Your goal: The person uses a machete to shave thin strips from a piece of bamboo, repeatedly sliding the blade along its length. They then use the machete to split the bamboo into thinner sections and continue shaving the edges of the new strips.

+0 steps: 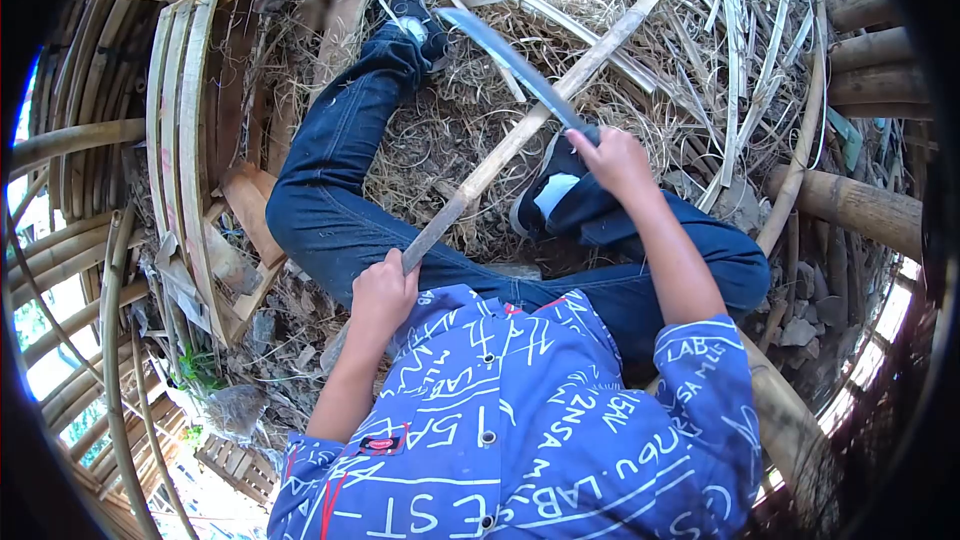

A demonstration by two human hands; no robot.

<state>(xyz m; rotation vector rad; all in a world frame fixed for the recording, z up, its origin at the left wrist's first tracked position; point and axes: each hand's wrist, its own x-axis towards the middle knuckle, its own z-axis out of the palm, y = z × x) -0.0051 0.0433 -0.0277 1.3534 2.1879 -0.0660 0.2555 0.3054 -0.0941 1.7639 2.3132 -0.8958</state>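
Note:
My left hand (384,292) is closed round the near end of a long wooden stick (500,156), which slants away to the upper right over my legs. My right hand (613,161) grips the dark handle of a long machete (515,62). Its blade points to the upper left and crosses over the stick around the middle of the stick's length. Whether blade and stick touch, I cannot tell. Part of the handle is hidden inside my right fist.
Wood shavings and thin strips (735,60) litter the ground around my shoes. A slatted wooden frame (182,130) stands at the left. Bamboo poles (862,208) lie at the right, and a bamboo fence (85,240) runs along the left side.

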